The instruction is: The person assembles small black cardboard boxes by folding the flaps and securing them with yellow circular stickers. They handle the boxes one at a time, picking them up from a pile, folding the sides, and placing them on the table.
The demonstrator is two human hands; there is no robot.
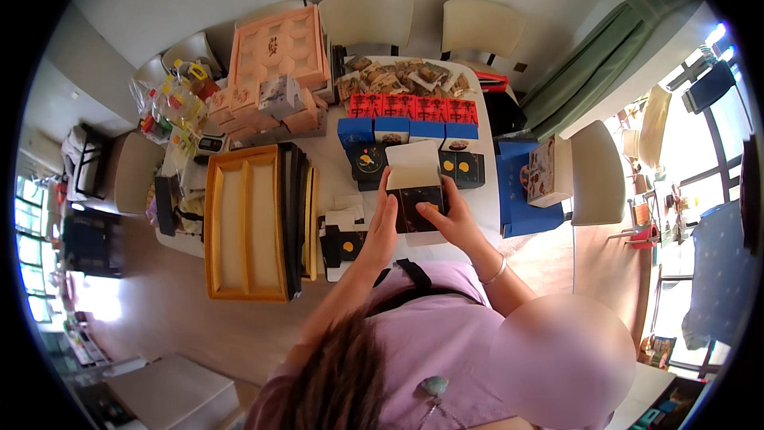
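A small black carton with a gold mark [404,205] is held in front of me at the near side of the table, its white flap [414,163] standing up. My left hand [383,227] is closed along the carton's left side. On the right side, my right hand [455,219] grips it, with the thumb across the black face. Just beyond stand a black box with a gold round design [368,161] and black boxes with gold dots [471,169]. Flattened black-and-white cartons [344,245] lie left of my left hand.
Left are gold-framed trays [245,223] and stacked pink boxes [278,48]. Behind the black boxes come several blue boxes [391,129], red packets [398,105] and brown packets [382,78]. A chair [598,175] and a blue bag [516,219] are at the right.
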